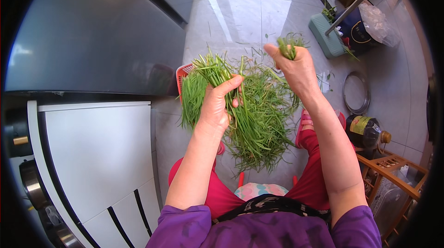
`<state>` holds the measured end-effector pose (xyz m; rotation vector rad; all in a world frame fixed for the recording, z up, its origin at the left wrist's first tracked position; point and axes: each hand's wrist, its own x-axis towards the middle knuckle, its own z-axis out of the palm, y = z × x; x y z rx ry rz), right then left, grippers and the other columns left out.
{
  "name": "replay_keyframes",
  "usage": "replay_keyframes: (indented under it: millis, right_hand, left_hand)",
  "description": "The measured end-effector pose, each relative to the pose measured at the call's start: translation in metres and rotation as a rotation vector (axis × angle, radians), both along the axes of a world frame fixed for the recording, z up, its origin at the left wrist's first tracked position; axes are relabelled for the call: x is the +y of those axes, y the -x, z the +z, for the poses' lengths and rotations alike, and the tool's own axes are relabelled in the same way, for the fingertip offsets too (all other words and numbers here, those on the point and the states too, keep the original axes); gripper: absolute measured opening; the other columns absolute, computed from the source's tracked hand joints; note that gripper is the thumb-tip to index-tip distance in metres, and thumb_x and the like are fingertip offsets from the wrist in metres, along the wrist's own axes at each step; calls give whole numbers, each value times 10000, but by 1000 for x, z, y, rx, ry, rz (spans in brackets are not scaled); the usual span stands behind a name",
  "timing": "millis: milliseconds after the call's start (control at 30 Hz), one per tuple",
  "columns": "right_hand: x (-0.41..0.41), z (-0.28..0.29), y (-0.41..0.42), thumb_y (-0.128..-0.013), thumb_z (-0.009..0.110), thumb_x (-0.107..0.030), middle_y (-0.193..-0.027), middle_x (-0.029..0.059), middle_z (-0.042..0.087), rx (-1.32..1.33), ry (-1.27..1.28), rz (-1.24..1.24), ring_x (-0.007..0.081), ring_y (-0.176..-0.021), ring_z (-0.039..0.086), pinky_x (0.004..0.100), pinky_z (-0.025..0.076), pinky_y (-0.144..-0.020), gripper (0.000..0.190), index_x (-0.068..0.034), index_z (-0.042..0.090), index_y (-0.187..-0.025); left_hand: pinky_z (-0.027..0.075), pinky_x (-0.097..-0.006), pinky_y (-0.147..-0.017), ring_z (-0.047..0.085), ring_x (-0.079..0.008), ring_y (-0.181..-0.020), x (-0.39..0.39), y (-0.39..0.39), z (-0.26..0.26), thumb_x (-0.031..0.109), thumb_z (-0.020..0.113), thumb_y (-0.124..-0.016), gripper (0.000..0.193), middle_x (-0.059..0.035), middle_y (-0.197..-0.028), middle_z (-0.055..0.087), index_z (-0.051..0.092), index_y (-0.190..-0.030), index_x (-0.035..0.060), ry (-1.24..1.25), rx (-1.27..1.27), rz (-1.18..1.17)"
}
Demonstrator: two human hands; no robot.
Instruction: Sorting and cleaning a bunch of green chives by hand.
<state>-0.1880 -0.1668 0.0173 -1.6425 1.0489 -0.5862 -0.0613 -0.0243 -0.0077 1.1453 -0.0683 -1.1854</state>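
Note:
My left hand (218,104) grips a bundle of long green stalks, likely Chinese chives (248,123), their pale cut ends fanned out above the thumb. A smaller bunch of green stems (287,49) pokes out of my right hand (296,69), which is closed around it, thumb lifted, and a little blurred. Below both hands a loose heap of green leaves and stalks (269,144) spreads over the floor between my feet. Left of the heap, a red plastic basket (179,74) holds neatly laid green stalks (192,95), partly hidden behind my left hand.
A steel-grey appliance (104,36) and a white cabinet (100,154) stand on the left. At right are a teal broom head (326,36), a metal ring-shaped rim (356,92), a dark bottle (367,130) and a brown wooden rack (392,171). A stool with a patterned seat (262,189) is beneath me.

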Motion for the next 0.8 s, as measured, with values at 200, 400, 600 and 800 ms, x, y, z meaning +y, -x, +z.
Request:
replay_keyframes:
  millis: [200,400,600,800]
  right_hand:
    - [11,-12,-5,-790,716,-234,-605,-6,565,-113,-34,131,69,-595,508,261,428,-569,245,0,643,-792]
    - [22,-15,-12,-813,670,-222,-625,110,592,-61,56,121,225,-587,570,343,454,-595,228,2,627,-821]
    - [-1,-15,-4,-862,623,-293,-581,161,567,104,227,-69,296,-531,565,391,432,-538,320,6,609,-748]
    - [9,-14,-4,-837,689,-330,-594,-4,554,-108,-132,61,79,-561,488,279,409,-527,350,3,634,-747]
  left_hand:
    - [372,-211,-442,534,-81,-620,-3,4,0,103,704,-775,115,-2,-725,597,631,-855,64,5,-66,12]
    - [368,-214,-450,547,-75,-629,-5,14,5,103,701,-774,95,-7,-734,613,640,-830,57,-65,-242,-62]
    - [374,-207,-452,534,-77,-615,-6,17,9,102,715,-759,126,-2,-719,594,631,-843,61,-46,-272,-95]
    - [367,-216,-450,543,-77,-628,-3,9,2,126,714,-761,125,11,-725,595,630,-833,67,-49,-185,-58]
